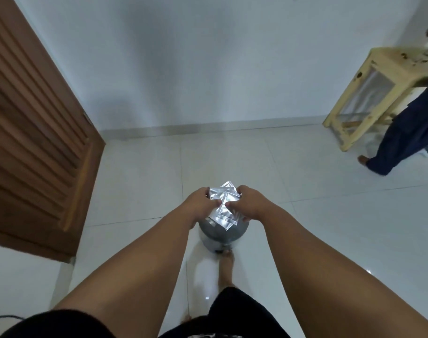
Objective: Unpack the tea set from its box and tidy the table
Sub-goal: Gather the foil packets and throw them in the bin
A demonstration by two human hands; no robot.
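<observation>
Both my hands hold a bundle of several shiny silver foil packets (224,205) out in front of me, over the floor. My left hand (200,208) grips the bundle's left side and my right hand (247,204) pinches its right side. Directly below the packets stands a round metal bin (221,236) on the white tiled floor, its top partly hidden by the packets and my hands. My foot rests at the bin's base. No tea set or box is in view.
A brown louvred wooden door (35,132) stands at the left. A light wooden table (383,86) is at the far right by the wall, with another person (407,128) standing beside it. White floor tiles (329,203) spread around the bin.
</observation>
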